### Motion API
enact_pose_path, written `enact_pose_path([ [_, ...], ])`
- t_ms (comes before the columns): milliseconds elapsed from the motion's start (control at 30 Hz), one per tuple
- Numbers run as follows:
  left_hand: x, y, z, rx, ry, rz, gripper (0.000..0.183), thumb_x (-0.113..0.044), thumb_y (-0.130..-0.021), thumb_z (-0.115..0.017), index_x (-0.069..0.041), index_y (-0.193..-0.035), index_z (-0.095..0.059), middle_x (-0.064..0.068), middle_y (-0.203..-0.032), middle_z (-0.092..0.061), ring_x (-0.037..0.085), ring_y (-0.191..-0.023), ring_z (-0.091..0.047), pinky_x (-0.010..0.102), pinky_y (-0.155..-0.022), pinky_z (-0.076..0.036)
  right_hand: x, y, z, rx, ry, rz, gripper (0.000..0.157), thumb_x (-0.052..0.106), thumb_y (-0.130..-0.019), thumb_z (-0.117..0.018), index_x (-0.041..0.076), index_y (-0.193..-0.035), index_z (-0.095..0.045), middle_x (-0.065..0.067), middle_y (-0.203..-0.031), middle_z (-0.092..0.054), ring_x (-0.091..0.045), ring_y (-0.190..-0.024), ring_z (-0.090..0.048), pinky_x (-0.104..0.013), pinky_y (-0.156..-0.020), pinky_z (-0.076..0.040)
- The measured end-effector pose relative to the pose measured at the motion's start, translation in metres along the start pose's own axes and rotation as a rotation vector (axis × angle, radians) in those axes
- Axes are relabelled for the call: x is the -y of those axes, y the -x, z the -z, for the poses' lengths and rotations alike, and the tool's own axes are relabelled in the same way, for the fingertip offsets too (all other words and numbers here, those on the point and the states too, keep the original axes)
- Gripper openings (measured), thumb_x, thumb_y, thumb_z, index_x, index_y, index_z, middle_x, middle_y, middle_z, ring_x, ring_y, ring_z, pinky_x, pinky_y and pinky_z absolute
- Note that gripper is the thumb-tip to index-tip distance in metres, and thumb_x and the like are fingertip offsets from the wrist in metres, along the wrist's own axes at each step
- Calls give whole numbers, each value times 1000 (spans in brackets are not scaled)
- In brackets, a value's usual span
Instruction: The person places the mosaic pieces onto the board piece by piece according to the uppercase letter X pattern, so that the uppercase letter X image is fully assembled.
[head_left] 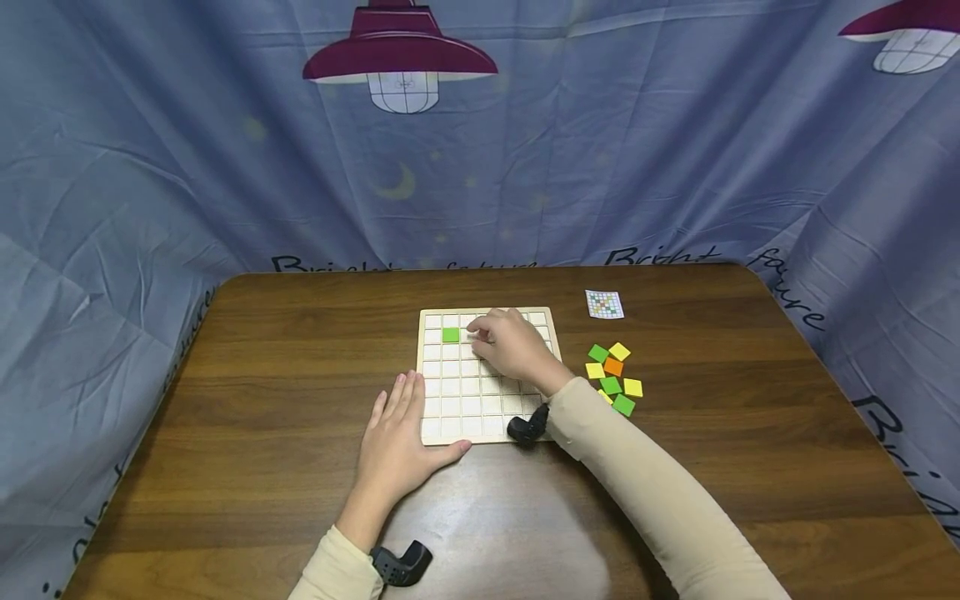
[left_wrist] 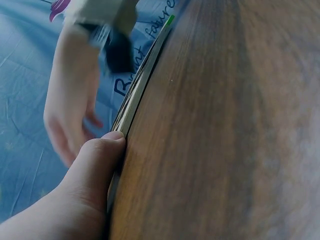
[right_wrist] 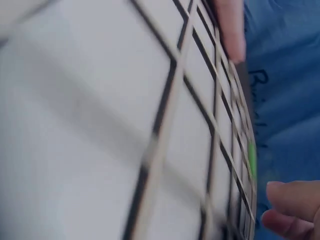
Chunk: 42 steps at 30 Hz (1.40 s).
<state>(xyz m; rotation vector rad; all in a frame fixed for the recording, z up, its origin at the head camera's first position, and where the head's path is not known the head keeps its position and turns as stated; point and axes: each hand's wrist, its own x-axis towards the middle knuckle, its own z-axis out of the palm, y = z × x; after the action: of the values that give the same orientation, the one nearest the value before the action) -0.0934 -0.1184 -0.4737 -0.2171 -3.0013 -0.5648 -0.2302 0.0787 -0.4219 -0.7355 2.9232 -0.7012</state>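
A light wooden grid board with white squares lies on the table. One green tile sits in a square near its upper left; the right wrist view shows it as a green patch. My left hand rests at the board's lower left corner, fingers extended along the left side and thumb on the front edge. Over the board's upper part is my right hand, just right of the green tile. Its thumb and fingers are loosely bent and apart, with nothing visible between them.
Right of the board lies a loose group of green, yellow and orange tiles, partly behind the right forearm. A small card with a coloured grid pattern lies farther back. A blue curtain hangs behind the wooden table.
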Motion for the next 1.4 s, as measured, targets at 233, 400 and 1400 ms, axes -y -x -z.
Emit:
enact_pose_path([
  [233, 1, -1, 0, 11, 5, 9, 125, -87, -72, -55, -2, -157, -22, 12, -164, -22, 24, -155, -18, 47, -126, -14, -50, 44, 35, -28, 48, -103, 33, 24, -94, -68, 14, -124, -69, -4, -102, -67, -27, -97, -56, -42, -82, -47],
  [400, 1, 0, 0, 10, 2, 0, 125, -87, -72, -55, -2, -157, -21, 12, -164, -21, 25, -155, -17, 47, -126, -14, -87, 76, 55, -42, 114, -195, 39, 26, -95, -66, 8, -130, -64, -14, -117, -66, -38, -111, -55, -53, -90, -47],
  [1400, 0, 0, 1, 7, 6, -4, 123, -87, -73, -54, -3, -157, -21, 12, -165, -21, 24, -155, -17, 47, -126, -14, -87, 59, 43, -61, -283, -230, 18, 19, -95, -67, 12, -111, -62, -8, -100, -64, -22, -82, -58, -33, -66, -48],
])
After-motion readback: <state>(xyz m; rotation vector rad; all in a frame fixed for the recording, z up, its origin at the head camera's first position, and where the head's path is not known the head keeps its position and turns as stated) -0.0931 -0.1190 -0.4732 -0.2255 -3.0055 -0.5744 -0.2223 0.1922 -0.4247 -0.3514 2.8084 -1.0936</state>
